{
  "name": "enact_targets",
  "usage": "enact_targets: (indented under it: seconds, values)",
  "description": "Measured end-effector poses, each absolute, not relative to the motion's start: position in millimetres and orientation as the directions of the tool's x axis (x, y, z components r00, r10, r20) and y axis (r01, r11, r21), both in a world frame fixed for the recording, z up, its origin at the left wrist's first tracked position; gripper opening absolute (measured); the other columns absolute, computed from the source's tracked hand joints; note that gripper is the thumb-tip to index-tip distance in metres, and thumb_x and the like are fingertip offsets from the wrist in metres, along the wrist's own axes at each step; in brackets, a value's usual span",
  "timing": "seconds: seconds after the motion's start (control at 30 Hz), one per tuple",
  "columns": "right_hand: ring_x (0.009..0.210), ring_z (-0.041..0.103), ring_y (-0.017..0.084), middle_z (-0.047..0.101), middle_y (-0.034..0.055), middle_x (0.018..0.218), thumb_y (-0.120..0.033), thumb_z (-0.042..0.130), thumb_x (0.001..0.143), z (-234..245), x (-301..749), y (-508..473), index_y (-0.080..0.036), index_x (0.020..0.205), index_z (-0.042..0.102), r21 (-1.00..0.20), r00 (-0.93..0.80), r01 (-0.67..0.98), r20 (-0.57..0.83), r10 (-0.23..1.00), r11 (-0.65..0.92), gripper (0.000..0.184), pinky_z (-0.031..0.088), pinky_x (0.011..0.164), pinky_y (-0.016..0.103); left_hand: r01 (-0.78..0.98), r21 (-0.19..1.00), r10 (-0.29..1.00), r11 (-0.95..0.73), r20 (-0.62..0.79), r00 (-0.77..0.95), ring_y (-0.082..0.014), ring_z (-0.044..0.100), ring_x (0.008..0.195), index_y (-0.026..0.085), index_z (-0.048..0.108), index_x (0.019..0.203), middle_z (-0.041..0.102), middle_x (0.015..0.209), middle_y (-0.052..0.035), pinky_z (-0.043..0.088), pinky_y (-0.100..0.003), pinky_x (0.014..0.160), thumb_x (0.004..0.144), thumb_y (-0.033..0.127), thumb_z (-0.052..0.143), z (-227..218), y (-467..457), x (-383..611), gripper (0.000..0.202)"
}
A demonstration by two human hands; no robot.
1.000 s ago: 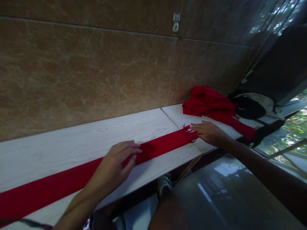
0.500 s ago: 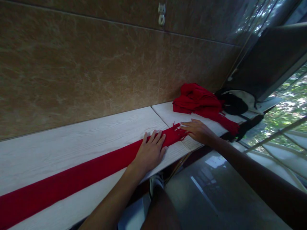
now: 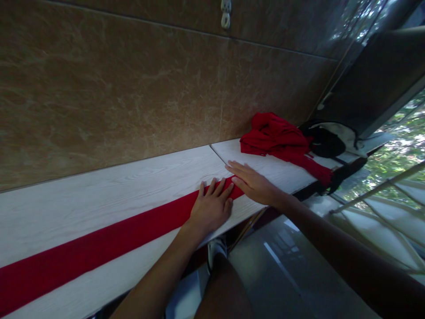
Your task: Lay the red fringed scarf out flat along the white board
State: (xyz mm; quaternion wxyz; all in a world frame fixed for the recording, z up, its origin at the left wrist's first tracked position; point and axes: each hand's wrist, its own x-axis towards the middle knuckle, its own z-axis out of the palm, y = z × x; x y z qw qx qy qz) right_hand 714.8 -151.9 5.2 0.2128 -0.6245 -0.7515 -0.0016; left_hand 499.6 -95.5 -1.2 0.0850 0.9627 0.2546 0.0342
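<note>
- The left hand lies flat and open on the red scarf, palm down; the fingers are a little spread and point away from the person toward the wall, and it grips nothing
- The left forearm comes up from the bottom edge of the view, nearly straight, with the wrist at the front edge of the board
- The right hand is also open and flat, palm down, with the fingers together and pointing to the left; it covers the near end of the scarf, just beside the left hand, and their fingertips almost touch
- The right arm reaches in from the lower right, stretched long
- The scarf lies as a narrow straight band along the white wooden board, from the lower left corner up to the two hands
- Farther right on the board, well apart from the hands, is a pile of red cloth, and behind it a black and white bag
- The brown tiled wall rises behind the board, with a small white hook at the top
</note>
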Motion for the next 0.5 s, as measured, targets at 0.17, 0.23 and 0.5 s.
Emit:
enact_targets:
  seconds: [0.17, 0.23, 0.5]
  values:
    - [0.168, 0.03, 0.033, 0.036, 0.0148, 0.179, -0.05, 0.025, 0.118, -20.6, 685.5, -129.2, -0.017, 0.173, 0.043, -0.194, -0.202, 0.953, 0.162, 0.966, 0.232, 0.067, 0.021, 0.135, 0.067, 0.502, 0.184, 0.511, -0.845, 0.002, 0.859, -0.0364, 0.016, 0.173, 0.006, 0.036, 0.174, 0.026, 0.182, -0.02, 0.014, -0.065, 0.14, 0.116, 0.051, 0.036, 2.0, -93.9, 495.4, 0.073]
    - [0.167, 0.033, 0.034, 0.039, 0.0164, 0.178, -0.046, 0.024, 0.118, -30.5, 688.9, -126.7, -0.017, 0.172, 0.045, -0.115, -0.215, 0.965, 0.171, 0.962, 0.236, 0.065, 0.019, 0.134, 0.071, 0.504, 0.184, 0.509, -0.844, -0.025, 0.86, -0.036, 0.017, 0.173, 0.009, 0.033, 0.175, 0.025, 0.183, -0.0193, 0.013, -0.066, 0.14, 0.115, 0.061, 0.034, 3.4, -86.7, 476.3, 0.079]
    - [0.165, 0.038, 0.034, 0.042, 0.0143, 0.177, -0.041, 0.028, 0.116, -46.2, 709.3, -120.6, -0.024, 0.172, 0.047, 0.026, -0.28, 0.96, 0.202, 0.939, 0.28, 0.061, 0.027, 0.132, 0.071, 0.656, 0.042, 0.657, -0.753, 0.011, 0.754, -0.0382, 0.019, 0.172, 0.031, 0.035, 0.176, 0.027, 0.185, -0.0061, 0.017, -0.072, 0.137, 0.116, 0.066, 0.021, -8.5, -49.1, 308.0, 0.072]
